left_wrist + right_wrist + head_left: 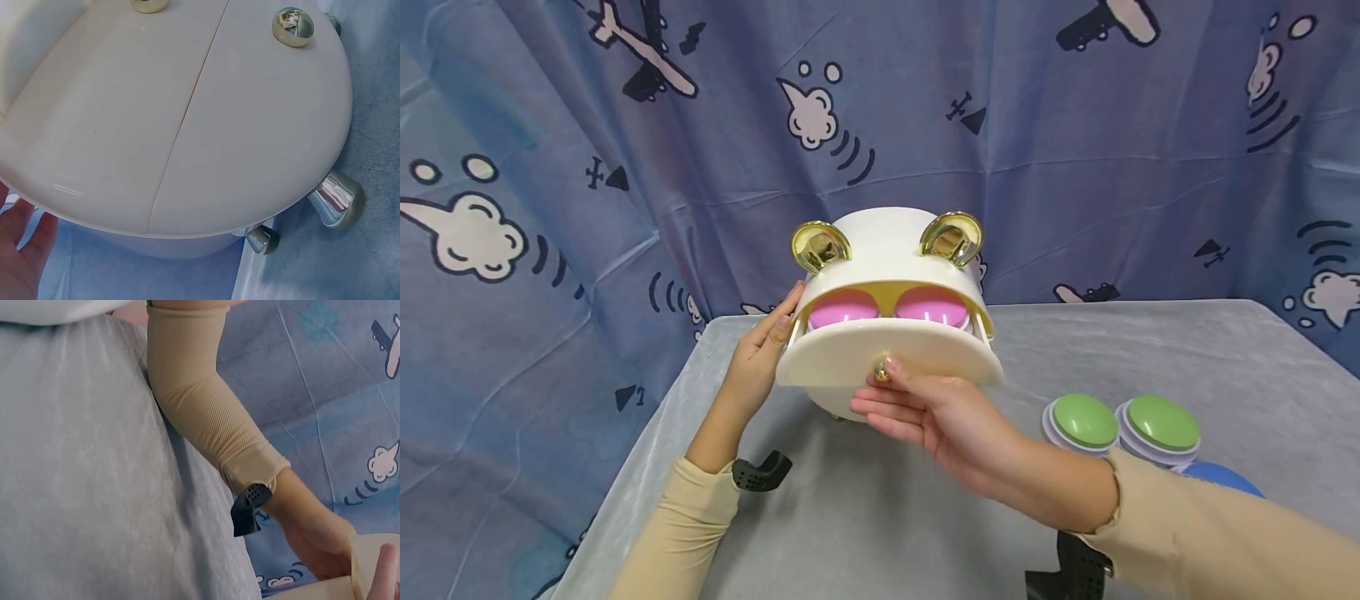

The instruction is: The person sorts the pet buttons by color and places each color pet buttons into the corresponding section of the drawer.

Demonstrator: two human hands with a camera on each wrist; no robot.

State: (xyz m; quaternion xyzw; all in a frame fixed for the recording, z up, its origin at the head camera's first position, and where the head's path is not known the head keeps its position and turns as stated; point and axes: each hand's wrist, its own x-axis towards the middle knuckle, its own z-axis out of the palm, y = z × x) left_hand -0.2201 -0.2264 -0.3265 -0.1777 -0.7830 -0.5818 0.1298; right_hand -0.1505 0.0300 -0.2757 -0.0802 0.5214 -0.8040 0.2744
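Observation:
A white rounded storage box (883,237) with gold ears stands on the grey-covered table. Its upper drawer (827,354) is pulled partway out, showing two pink dome-topped buttons (842,307) inside. My right hand (951,421) pinches the small gold knob (881,372) on the drawer front, its other fingers stretched out below. Against the left side of the box lies my left hand (754,358), fingers extended along the wall. The left wrist view looks closely at both drawer fronts (250,125), gold knobs and metallic feet (337,199), with left fingers (40,244) at the edge.
Two green dome-topped buttons (1084,419) in white bases sit on the table at the right. A blue one (1221,477) is partly hidden behind my right sleeve. A blue patterned curtain (880,100) hangs behind the table (1150,333).

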